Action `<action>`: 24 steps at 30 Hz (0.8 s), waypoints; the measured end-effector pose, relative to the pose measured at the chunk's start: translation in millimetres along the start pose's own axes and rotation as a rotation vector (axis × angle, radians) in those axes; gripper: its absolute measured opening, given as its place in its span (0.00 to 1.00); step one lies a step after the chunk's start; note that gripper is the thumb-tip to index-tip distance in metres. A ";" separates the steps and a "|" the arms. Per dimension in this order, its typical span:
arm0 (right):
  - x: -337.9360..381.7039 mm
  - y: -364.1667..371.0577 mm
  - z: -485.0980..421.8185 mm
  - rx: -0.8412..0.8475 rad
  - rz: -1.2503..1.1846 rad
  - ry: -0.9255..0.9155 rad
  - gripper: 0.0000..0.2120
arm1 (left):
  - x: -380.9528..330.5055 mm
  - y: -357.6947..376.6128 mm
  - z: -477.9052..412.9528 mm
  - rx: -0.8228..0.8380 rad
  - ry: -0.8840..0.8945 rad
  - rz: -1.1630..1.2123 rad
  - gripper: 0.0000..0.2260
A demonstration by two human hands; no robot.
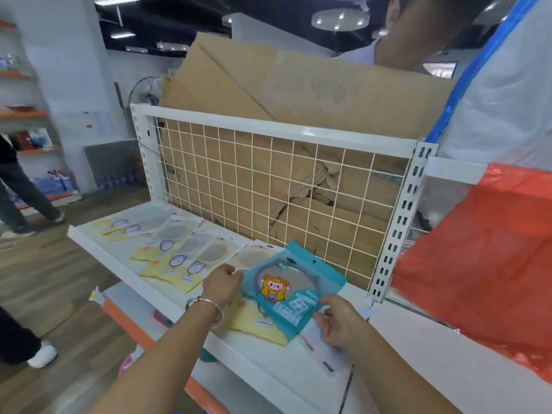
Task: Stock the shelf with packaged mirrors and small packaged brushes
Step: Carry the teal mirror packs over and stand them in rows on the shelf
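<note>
- Our hands hold one teal pack (294, 289) between them: the left hand (222, 286) pinches its left edge, and the right hand (340, 321) grips its lower right corner, thumb on top and fingers beneath.
- We wear a silver bracelet (209, 306) on the left wrist.
- We see a round mirror and a cartoon figure through the teal pack's front. It sits tilted over the right part of the white shelf (119, 255), just in front of the wire grid (268, 186).
- Its lower end overlaps a yellow pack (260, 324) lying flat on the shelf.
- We cannot tell whether the two packs touch.
- A clear pack (322, 357) lies under our right hand, near the shelf's front edge.
- More flat packs (179, 258) lie in overlapping rows across the shelf's left and middle.
- Cardboard (268, 85) stands behind the grid.
- A red bag (484, 264) hangs at the right.
</note>
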State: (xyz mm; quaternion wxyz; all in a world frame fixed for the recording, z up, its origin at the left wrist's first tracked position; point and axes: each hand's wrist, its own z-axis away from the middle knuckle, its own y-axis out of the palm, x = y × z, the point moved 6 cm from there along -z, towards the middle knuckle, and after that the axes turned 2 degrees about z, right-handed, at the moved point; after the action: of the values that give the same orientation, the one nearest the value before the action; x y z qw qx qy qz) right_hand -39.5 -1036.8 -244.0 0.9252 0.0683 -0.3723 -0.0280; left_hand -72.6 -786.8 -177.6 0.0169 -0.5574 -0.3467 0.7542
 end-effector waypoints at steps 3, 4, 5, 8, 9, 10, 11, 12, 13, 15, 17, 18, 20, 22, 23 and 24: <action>4.2 6.1 -9.4 -0.004 -0.040 0.007 0.03 | 2.0 4.0 -24.1 0.031 -0.005 -0.048 0.12; 6.7 8.3 -13.4 0.004 -0.044 -0.004 0.03 | 3.3 4.9 -31.7 0.036 -0.008 -0.042 0.13; 8.8 10.7 -16.8 0.009 -0.045 -0.016 0.05 | 4.9 5.2 -39.7 0.043 -0.009 -0.038 0.14; 10.7 19.0 -21.0 0.031 -0.128 -0.029 0.06 | 6.7 5.9 -57.0 0.100 -0.011 -0.075 0.11; 10.3 23.6 -21.1 0.053 -0.186 -0.029 0.05 | 6.5 6.8 -60.3 0.133 -0.016 -0.091 0.08; 10.1 28.9 -19.6 0.075 -0.237 -0.028 0.06 | 6.3 8.4 -63.0 0.170 -0.016 -0.103 0.06; 10.5 32.2 -20.5 0.078 -0.275 -0.030 0.06 | 7.0 10.3 -65.1 0.208 -0.021 -0.113 0.06; 11.5 34.3 -20.7 0.065 -0.294 -0.041 0.07 | 8.9 13.0 -68.1 0.240 -0.025 -0.118 0.06; 13.0 35.8 -21.4 0.049 -0.285 -0.054 0.06 | 10.1 14.2 -70.1 0.264 -0.027 -0.118 0.06; 19.5 37.8 -21.7 -0.025 -0.153 -0.111 0.04 | 11.9 14.3 -73.8 0.283 -0.020 -0.125 0.09; 30.0 40.3 -17.9 -0.116 0.059 -0.215 0.05 | 12.5 10.5 -78.2 0.275 -0.008 -0.131 0.13; 35.6 41.1 -14.2 -0.157 0.132 -0.270 0.05 | 13.0 8.3 -81.1 0.268 -0.001 -0.130 0.14; 46.2 39.7 -7.6 -0.195 0.194 -0.351 0.02 | 13.6 2.2 -84.6 0.253 0.000 -0.115 0.15; 56.0 31.2 2.2 -0.252 0.261 -0.421 0.03 | 13.9 -3.2 -87.3 0.236 0.010 -0.068 0.14; 59.4 24.9 7.8 -0.279 0.273 -0.459 0.04 | 12.3 -5.8 -87.1 0.220 0.017 -0.033 0.12; 61.3 17.9 14.2 -0.308 0.276 -0.490 0.06 | 9.8 -7.3 -88.0 0.202 0.037 0.003 0.11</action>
State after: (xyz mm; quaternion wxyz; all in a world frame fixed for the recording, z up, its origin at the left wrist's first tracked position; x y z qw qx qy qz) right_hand -5.1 -1026.9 -189.2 0.8027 -0.1324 -0.5810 0.0260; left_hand -3.9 -732.9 -193.9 0.0783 -0.5673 -0.2675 0.7749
